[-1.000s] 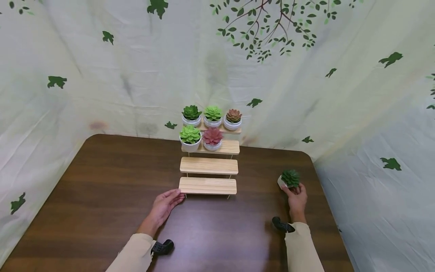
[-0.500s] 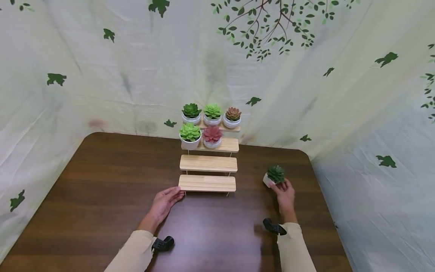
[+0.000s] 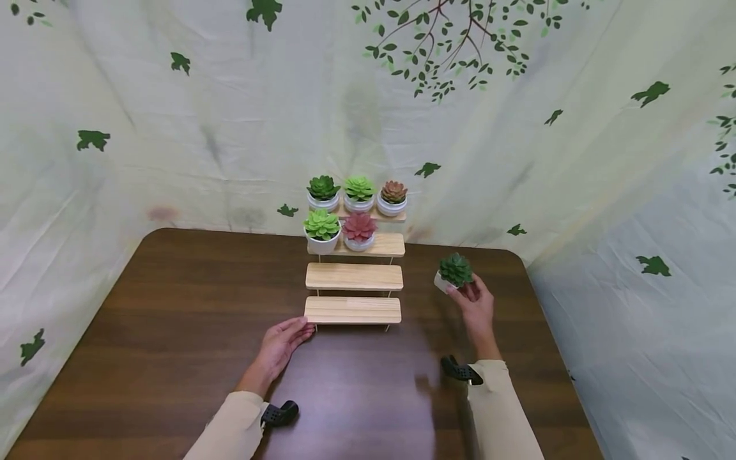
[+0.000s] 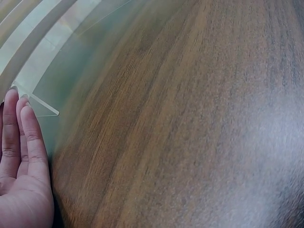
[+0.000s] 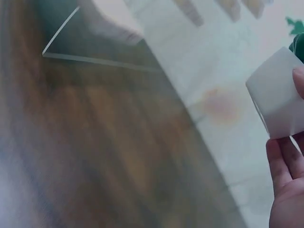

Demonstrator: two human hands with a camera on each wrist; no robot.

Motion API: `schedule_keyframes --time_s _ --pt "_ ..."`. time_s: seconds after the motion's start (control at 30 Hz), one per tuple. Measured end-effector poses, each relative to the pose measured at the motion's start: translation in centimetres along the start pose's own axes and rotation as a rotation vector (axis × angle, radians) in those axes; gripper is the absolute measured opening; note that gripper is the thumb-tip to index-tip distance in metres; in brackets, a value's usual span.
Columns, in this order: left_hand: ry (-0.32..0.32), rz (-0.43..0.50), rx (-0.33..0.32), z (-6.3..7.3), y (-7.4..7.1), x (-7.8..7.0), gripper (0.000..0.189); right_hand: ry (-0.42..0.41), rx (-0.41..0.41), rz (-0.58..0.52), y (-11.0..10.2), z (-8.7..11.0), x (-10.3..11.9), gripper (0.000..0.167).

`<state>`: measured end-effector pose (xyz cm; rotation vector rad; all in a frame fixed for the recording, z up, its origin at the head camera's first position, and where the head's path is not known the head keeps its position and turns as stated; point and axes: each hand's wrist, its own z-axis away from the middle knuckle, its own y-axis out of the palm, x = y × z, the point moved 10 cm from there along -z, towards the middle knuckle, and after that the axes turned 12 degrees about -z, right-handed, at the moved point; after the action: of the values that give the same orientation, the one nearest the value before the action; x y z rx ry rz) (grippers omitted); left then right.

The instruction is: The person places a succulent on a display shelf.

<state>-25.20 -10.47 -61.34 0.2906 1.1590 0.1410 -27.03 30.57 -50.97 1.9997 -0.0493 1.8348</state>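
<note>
A stepped wooden display stand (image 3: 353, 310) has four pale tiers, and its two upper tiers carry potted succulents. At the left end of its lowest tier, my left hand (image 3: 280, 350) pinches the corner, thumb at the board's edge and fingers below. In the left wrist view, the straight fingers (image 4: 32, 135) reach the stand's clear support. To the right of the stand, my right hand (image 3: 478, 311) holds a dark green succulent (image 3: 455, 269) in a white pot, raised over the table and tilted. The right wrist view shows the white pot (image 5: 276, 95) between thumb and fingers.
On the top tier stand a dark green succulent (image 3: 323, 189), a light green one (image 3: 359, 188) and a brownish one (image 3: 393, 191). Below are a light green succulent (image 3: 322, 223) and a red one (image 3: 360, 227). A leaf-print curtain (image 3: 241, 115) hangs behind the brown table (image 3: 190, 306).
My right hand has carried the dark green succulent left and farther back, toward the stand, lifting it. My left hand stays at the lowest tier's left corner.
</note>
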Motion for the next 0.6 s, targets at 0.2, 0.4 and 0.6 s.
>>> schedule_keyframes --time_s 0.2,0.4,0.6 --pt "-0.005 0.003 0.008 -0.1 0.1 0.0 0.019 -0.083 0.081 0.037 2.6 -0.9 2.1 0.056" --pt "-0.001 -0.001 0.000 0.1 -0.1 0.0 0.019 -0.137 0.147 0.028 5.8 -1.5 3.3 0.054" --pt "0.010 -0.009 0.011 0.1 -0.1 -0.1 0.017 -0.128 0.194 0.009 8.7 -2.1 3.4 0.053"
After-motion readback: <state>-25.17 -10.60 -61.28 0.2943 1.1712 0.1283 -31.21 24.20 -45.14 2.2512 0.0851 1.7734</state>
